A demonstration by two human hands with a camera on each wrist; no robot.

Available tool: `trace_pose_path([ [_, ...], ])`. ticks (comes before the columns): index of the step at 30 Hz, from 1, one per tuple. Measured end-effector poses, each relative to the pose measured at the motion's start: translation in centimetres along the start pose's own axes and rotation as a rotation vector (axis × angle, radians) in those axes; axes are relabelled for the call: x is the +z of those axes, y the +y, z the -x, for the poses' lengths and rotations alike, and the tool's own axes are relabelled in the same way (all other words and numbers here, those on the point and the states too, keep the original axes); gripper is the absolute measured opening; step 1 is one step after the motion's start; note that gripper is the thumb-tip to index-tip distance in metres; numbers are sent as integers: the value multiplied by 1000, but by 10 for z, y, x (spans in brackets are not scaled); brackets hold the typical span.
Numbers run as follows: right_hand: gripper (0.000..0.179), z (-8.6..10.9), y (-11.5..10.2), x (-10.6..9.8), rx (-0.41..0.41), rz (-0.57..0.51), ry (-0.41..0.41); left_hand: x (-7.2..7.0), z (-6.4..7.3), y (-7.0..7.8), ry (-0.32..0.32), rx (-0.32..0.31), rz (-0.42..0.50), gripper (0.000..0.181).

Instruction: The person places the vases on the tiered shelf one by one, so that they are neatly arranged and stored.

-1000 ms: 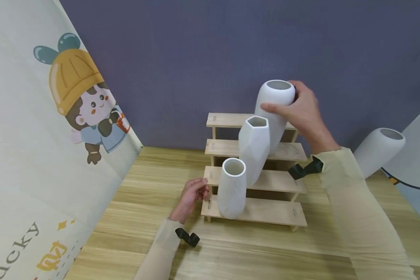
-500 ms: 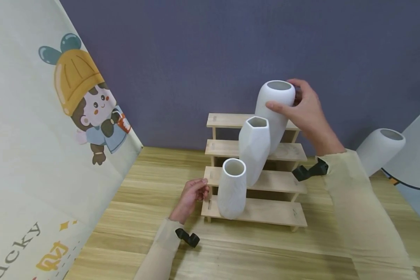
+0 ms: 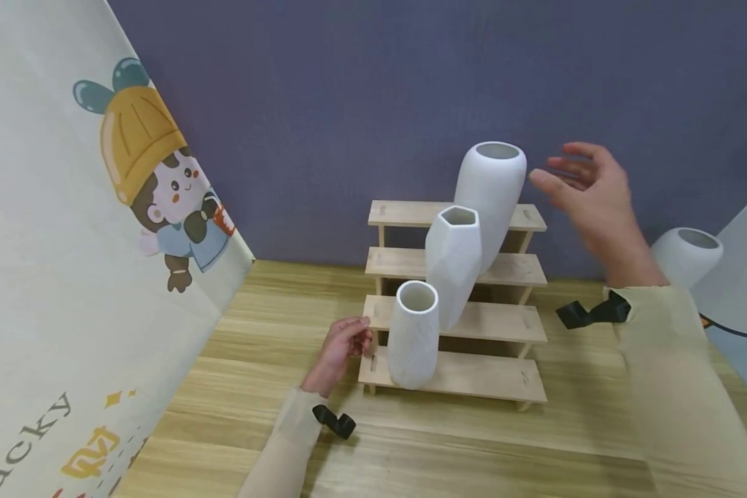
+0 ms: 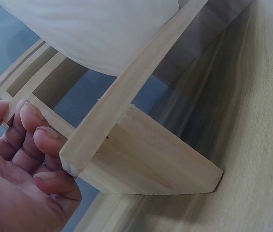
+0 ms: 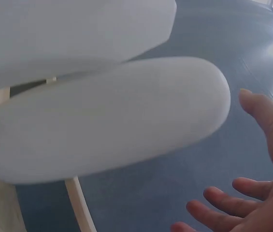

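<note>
My left hand (image 3: 340, 347) pinches the left end of the second-lowest board of a stepped wooden stand (image 3: 492, 377), as the left wrist view also shows. On the lowest step stands a white textured vase (image 3: 413, 346). A faceted white vase (image 3: 451, 263) with an angular mouth is one step above it. Behind that, a smooth, rounded white vase (image 3: 490, 180) stands on the third step. To its right my right hand (image 3: 597, 197) hangs in the air with fingers spread, apart from the vase. In the right wrist view a gap shows between thumb and smooth vase (image 5: 112, 121).
Another white vase (image 3: 687, 256) stands at the right, partly hidden by my right arm. The wood-grain tabletop (image 3: 274, 332) meets a dark blue backdrop (image 3: 324, 138). A white printed sheet (image 3: 50, 228) closes off the left side. A black cable (image 3: 741, 335) runs at the far right.
My right hand has let go of the smooth vase and moved right, away from it. The vase stays on its step. The left hand has not moved.
</note>
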State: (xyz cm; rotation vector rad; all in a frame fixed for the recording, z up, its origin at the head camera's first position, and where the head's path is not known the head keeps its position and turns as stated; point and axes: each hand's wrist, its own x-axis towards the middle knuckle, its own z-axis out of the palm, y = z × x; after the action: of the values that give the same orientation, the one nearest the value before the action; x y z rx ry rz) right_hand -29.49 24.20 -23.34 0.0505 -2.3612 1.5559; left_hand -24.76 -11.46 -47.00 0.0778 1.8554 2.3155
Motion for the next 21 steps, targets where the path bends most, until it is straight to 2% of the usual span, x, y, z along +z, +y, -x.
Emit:
trace_pose_path([
  [8, 64, -13, 26, -33, -21, -54, 67, 9, -8, 0, 28, 7, 14, 43],
  [12, 62, -13, 37, -48, -13, -51, 101, 9, -10, -1, 30, 13, 11, 42],
  [21, 60, -12, 69, -78, 52, 59, 240, 8, -11, -2, 38, 0, 5, 42],
])
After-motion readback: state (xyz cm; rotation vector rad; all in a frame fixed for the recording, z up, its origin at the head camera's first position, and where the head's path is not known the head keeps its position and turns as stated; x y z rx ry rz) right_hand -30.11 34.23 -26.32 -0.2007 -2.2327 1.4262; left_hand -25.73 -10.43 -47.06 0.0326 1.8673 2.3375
